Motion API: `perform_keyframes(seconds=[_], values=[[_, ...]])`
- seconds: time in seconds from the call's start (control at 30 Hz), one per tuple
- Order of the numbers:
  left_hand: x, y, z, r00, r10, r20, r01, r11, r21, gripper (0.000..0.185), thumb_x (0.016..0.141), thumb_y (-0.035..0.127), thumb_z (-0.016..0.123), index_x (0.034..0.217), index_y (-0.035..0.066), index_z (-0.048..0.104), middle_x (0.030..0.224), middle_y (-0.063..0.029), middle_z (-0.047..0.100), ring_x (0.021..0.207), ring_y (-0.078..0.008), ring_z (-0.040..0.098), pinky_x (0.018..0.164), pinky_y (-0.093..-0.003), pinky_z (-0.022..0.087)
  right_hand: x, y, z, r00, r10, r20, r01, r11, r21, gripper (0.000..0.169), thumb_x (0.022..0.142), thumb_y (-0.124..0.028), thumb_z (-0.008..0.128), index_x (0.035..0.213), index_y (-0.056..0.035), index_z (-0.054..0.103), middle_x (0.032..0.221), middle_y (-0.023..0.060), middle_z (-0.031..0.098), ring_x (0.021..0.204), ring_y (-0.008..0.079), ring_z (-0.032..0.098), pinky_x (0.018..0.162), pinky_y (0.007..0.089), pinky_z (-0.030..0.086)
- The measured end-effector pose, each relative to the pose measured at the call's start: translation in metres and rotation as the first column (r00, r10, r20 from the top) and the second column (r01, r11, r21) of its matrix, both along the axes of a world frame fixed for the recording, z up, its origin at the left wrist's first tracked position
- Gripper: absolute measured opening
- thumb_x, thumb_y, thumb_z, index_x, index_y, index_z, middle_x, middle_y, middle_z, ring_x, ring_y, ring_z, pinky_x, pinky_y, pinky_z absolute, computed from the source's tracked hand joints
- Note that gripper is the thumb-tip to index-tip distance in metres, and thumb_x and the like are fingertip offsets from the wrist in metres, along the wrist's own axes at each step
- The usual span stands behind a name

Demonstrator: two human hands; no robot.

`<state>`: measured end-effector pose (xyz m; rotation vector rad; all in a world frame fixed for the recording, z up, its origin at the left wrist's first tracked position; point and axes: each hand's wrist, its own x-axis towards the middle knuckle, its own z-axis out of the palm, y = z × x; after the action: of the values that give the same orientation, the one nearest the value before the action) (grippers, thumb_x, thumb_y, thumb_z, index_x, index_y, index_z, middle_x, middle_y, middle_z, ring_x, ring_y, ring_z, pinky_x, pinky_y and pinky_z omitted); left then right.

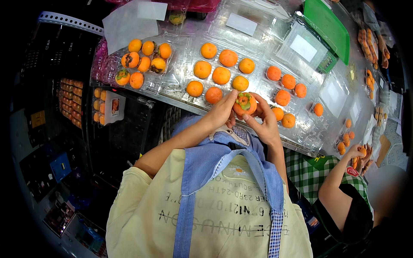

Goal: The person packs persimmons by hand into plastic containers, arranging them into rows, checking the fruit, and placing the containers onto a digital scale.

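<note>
Both my hands hold one orange persimmon (246,104), its green-brown calyx facing up, just over the near edge of the metal table. My left hand (224,109) grips its left side; my right hand (265,121) has its thumb at the lower edge and fingers round the right side. Directly beyond lies a clear plastic tray with persimmons (221,75) in rows, the near right place covered by my hands. To the left, another clear tray holds persimmons (136,80), some with calyxes up. A third tray on the right holds more persimmons (283,97).
White sheets (130,27) lie at the back left. A green tray (327,29) and a clear container with a white label (303,47) stand at the back right. Filled packs (71,102) sit at left. A co-worker's hands (361,154) hold fruit at right.
</note>
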<state>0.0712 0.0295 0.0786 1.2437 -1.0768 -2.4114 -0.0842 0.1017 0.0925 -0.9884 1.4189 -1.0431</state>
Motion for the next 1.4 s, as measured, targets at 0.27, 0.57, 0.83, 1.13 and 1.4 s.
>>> perform_keyframes(seconds=[0.27,0.57,0.83,1.13,1.4], values=[[0.0,-0.001,0.006,0.991,-0.093,-0.091,0.085,0.993,-0.085,0.057,0.097,0.051,0.03,0.135,0.008,0.03,0.092,-0.0109,0.05,0.053,-0.0112,0.052,0.04,-0.0213,0.044,-0.001,-0.005,0.007,0.996,-0.037,-0.08,0.037,0.999,-0.001,0.049,0.084,-0.019,0.066,0.124,0.0031,0.048,0.079,0.0054,0.062,0.073,0.0098,0.059,0.068,0.023,0.047],[-0.004,0.005,0.004,0.996,-0.033,-0.081,0.018,0.982,-0.187,0.053,0.097,0.049,0.034,0.127,0.006,0.034,0.065,-0.0041,0.048,0.045,-0.0089,0.048,0.037,-0.0214,0.04,-0.002,-0.006,0.006,0.994,-0.107,0.028,0.104,0.99,0.09,0.036,0.09,-0.02,0.059,0.115,0.0044,0.051,0.074,0.0064,0.062,0.066,0.0085,0.056,0.061,0.0221,0.045],[-0.002,0.002,0.003,0.992,-0.063,-0.105,0.051,0.992,-0.115,0.054,0.097,0.05,0.033,0.132,0.008,0.031,0.082,-0.0067,0.05,0.054,-0.0096,0.051,0.045,-0.0215,0.043,-0.002,-0.008,0.006,0.993,-0.108,0.047,0.102,0.989,0.103,0.032,0.093,-0.019,0.051,0.115,0.0046,0.051,0.073,0.0079,0.063,0.065,0.009,0.057,0.059,0.0221,0.046],[0.001,-0.002,-0.008,0.96,0.041,-0.278,0.029,0.97,0.242,0.056,0.096,0.056,0.027,0.111,0.007,0.051,0.079,-0.0038,0.056,0.06,-0.0113,0.053,0.05,-0.0231,0.042,-0.004,-0.004,-0.001,0.98,-0.125,-0.155,0.129,0.991,0.015,0.043,0.083,-0.022,0.066,0.116,0.0023,0.052,0.091,0.0095,0.062,0.076,0.0126,0.059,0.065,0.0247,0.047],[-0.006,-0.001,-0.006,0.936,0.101,-0.338,0.024,0.938,0.345,0.061,0.095,0.058,0.023,0.116,0.007,0.05,0.091,-0.0072,0.06,0.075,-0.013,0.058,0.063,-0.0243,0.048,0.015,-0.014,-0.004,0.84,-0.201,-0.504,0.031,0.945,-0.324,0.065,0.067,-0.022,0.08,0.119,0.0009,0.047,0.105,0.0138,0.058,0.091,0.0236,0.058,0.08,0.033,0.047]])
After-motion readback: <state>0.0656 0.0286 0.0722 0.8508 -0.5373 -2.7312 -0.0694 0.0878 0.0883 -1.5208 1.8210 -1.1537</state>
